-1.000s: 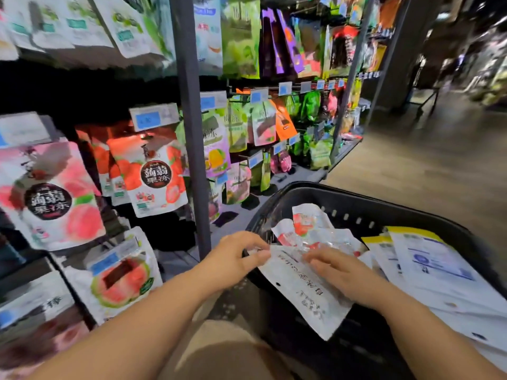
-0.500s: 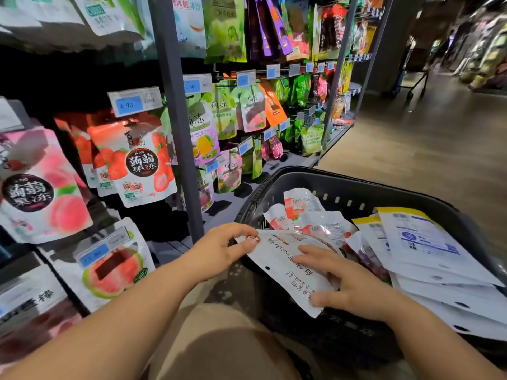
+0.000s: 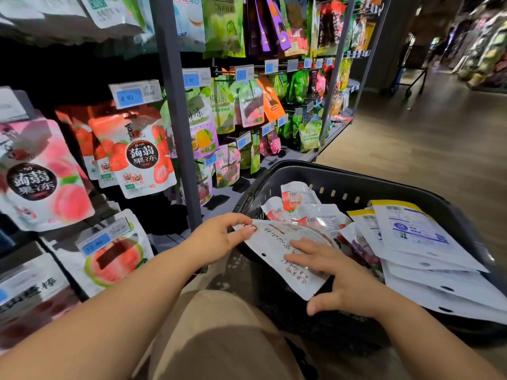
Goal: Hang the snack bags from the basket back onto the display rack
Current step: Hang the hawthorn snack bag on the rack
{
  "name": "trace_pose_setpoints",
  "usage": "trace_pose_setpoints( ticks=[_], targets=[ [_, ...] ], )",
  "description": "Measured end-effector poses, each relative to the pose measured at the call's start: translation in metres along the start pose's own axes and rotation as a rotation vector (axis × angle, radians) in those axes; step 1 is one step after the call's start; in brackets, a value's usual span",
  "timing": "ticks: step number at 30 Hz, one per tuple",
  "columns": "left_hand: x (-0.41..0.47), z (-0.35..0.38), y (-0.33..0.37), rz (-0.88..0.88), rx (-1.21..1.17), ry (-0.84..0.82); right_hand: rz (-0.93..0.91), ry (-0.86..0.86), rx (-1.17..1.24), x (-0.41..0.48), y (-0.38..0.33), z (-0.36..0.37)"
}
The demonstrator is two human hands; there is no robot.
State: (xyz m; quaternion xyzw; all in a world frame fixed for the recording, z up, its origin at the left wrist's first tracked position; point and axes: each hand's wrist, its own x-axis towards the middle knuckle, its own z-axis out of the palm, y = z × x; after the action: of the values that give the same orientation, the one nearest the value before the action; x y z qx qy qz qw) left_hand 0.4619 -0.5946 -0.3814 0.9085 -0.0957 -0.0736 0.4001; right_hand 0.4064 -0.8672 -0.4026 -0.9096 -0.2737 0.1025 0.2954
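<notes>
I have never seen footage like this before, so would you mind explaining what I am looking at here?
There is no machine here: a person wears one wide-angle camera on the head, looking down at their own bare hands, so this is a single view. They are beside a shop's display rack hung with snack bags, such as strawberry jelly bags. In front of them is a black basket holding more bags, including a stack of white pouches with yellow edges. The left hand pinches the top corner of a white snack bag over the basket's near rim, while the fingers of the right hand lie flat on it.
</notes>
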Motion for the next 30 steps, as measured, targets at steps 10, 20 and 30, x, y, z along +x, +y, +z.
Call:
trace_pose_setpoints(
  ticks=[10,20,30],
  targets=[
    [0.002,-0.002,-0.004,-0.04,-0.064,0.035,-0.084,0.146,-0.11,0.001,0.002,0.016],
    [-0.01,-0.01,0.022,0.045,-0.321,0.083,-0.245,0.91,0.246,0.022,-0.038,-0.002],
    [-0.009,-0.011,0.031,0.108,-0.444,0.04,-0.072,1.122,0.951,0.039,-0.066,-0.073]
  ],
)
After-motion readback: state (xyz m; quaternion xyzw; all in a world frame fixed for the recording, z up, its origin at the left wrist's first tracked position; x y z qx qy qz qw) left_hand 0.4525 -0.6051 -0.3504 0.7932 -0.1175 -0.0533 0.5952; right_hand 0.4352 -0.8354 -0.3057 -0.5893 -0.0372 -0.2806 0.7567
